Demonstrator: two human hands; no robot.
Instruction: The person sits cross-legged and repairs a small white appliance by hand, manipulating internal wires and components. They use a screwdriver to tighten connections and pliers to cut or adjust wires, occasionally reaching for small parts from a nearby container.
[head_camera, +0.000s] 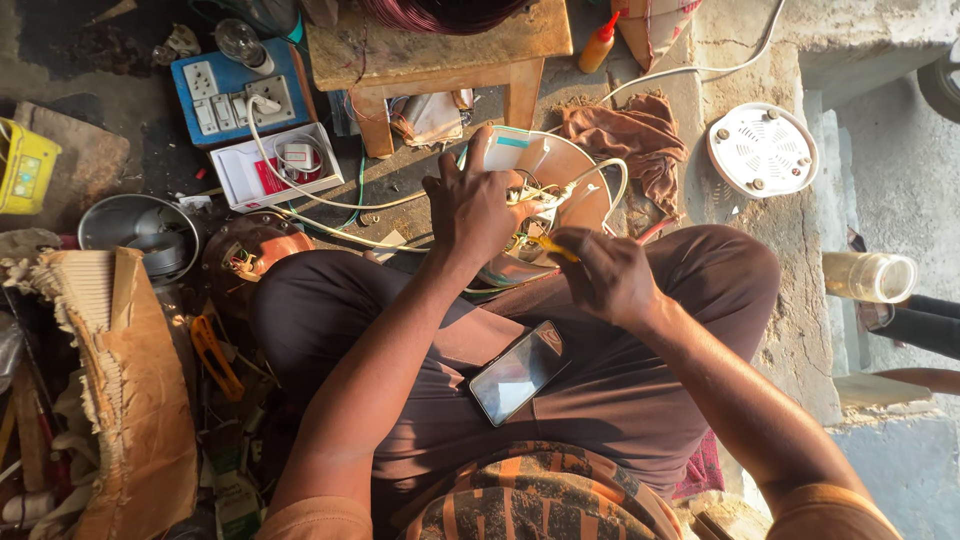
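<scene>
I sit with my knees apart, a round open appliance housing (588, 178) with bundled wires inside resting between them. My left hand (470, 205) grips the housing's near rim and the white box-shaped part (513, 148) at its top. My right hand (602, 272) holds a thin yellow-handled tool (550, 246), its tip pointed into the wires. A white cable (610, 172) loops out of the housing. A dark smartphone (520, 372) lies on my lap.
A small wooden stool (440, 50) stands ahead, with a blue switchboard (235, 90) and an open white box (280, 165) to its left. A brown rag (635, 135), white vented disc (762, 150), orange bottle (600, 42), torn cardboard (130, 400) and a plastic jar (870, 277) lie around.
</scene>
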